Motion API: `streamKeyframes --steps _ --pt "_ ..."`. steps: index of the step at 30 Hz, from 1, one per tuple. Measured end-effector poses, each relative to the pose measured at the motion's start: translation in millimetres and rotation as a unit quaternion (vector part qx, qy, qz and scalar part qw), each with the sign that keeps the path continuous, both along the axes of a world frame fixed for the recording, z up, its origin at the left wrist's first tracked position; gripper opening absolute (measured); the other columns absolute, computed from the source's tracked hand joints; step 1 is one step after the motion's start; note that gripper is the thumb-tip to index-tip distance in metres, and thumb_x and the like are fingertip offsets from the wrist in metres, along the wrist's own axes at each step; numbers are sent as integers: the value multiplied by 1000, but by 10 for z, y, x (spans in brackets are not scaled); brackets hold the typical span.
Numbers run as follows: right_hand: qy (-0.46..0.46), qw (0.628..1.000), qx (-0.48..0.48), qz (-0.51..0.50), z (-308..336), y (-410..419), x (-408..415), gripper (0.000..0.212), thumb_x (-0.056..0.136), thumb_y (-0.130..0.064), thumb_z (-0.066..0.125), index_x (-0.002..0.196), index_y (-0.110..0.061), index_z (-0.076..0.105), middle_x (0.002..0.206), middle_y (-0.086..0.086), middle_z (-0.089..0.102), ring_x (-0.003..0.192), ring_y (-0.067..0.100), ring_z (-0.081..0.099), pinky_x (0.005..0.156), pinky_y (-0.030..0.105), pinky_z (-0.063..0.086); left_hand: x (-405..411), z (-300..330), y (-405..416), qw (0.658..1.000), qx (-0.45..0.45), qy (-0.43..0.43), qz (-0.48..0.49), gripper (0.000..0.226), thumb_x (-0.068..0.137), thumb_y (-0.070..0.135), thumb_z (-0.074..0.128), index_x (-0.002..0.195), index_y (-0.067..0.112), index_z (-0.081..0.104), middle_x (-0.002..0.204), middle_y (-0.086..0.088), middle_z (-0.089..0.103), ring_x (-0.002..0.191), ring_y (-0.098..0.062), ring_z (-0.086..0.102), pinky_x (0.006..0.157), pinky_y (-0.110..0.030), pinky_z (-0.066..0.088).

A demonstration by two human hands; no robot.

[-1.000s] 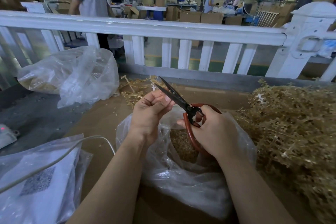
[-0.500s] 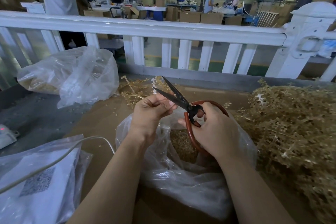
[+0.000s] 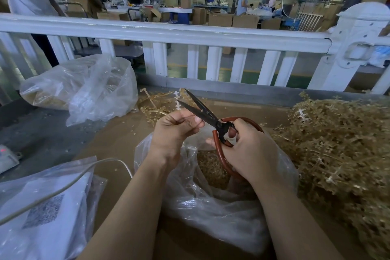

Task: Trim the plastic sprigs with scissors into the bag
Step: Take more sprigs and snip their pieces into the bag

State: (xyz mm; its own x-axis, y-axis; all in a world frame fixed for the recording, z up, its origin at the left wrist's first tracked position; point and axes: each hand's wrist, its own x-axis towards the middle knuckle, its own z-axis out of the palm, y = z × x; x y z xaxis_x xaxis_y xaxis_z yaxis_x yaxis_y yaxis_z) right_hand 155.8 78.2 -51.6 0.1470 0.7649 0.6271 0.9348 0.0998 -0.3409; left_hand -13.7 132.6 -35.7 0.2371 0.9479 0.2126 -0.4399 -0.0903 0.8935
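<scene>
**Sprig held at open scissor blades above the bag**

At the far left, a flat plastic packet with a printed code patch is seen on the tabletop, crossed by a pale cable. Behind it, a crumpled clear sack is lying near the white railing. Toward the middle, the left hand is curled, its fingertips pinched together on something small at the blades; what is pinched is too small to be made out. The scissors are held with the dark blades parted and pointing up and left. Their red loop handles are gripped by the right hand. Directly below both hands, the open clear bag is seen with cut tan pieces inside. At the right, a large heap of tan plastic sprigs is piled on the tabletop, just beside the bag.
</scene>
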Motion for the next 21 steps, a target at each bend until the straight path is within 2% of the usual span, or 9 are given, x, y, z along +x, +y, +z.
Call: streamKeyframes --steps 4,9,12,16,18,21 --pt "-9 1000 0 3 -10 12 7 56 78 -83 48 84 -29 60 76 -24 50 59 -1 47 55 5 27 -7 -3 -1 1000 -5 -7 3 12 75 3 67 84 -5 64 75 -9 67 72 -13 64 72 -22 54" --pt "-14 1000 3 6 -1 9 -5 48 78 -77 56 77 -29 53 68 -21 50 53 -1 44 53 6 27 0 -5 -1 1000 -16 -7 10 14 75 2 67 87 -5 64 77 -10 66 71 -13 64 72 -22 54" --pt "-11 1000 19 16 -19 6 2 46 79 -71 65 75 -27 55 68 -19 54 55 1 47 54 7 30 8 1 -8 999 -28 -17 13 21 72 5 69 90 -4 64 76 -9 66 69 -13 65 71 -22 54" --pt "-6 1000 2 19 -24 0 3 53 79 -78 56 82 -25 64 74 -20 60 60 2 53 57 8 35 9 14 -16 999 -38 -5 9 16 76 4 68 91 -1 64 75 -9 65 68 -12 63 69 -20 52" --pt "28 999 -16 36 -48 15 -7 51 79 -76 58 87 -27 67 77 -23 59 64 -1 55 59 7 37 18 18 -29 999 -53 6 7 10 76 5 68 86 6 66 74 -4 68 68 -9 63 68 -20 49" --pt "160 984 -51 55 -72 53 -13 31 83 -64 68 85 -33 67 74 -19 68 65 -1 63 59 12 46 43 4 -31 996 -88 32 13 13 71 11 72 82 16 70 75 7 71 69 -4 60 73 -24 42"
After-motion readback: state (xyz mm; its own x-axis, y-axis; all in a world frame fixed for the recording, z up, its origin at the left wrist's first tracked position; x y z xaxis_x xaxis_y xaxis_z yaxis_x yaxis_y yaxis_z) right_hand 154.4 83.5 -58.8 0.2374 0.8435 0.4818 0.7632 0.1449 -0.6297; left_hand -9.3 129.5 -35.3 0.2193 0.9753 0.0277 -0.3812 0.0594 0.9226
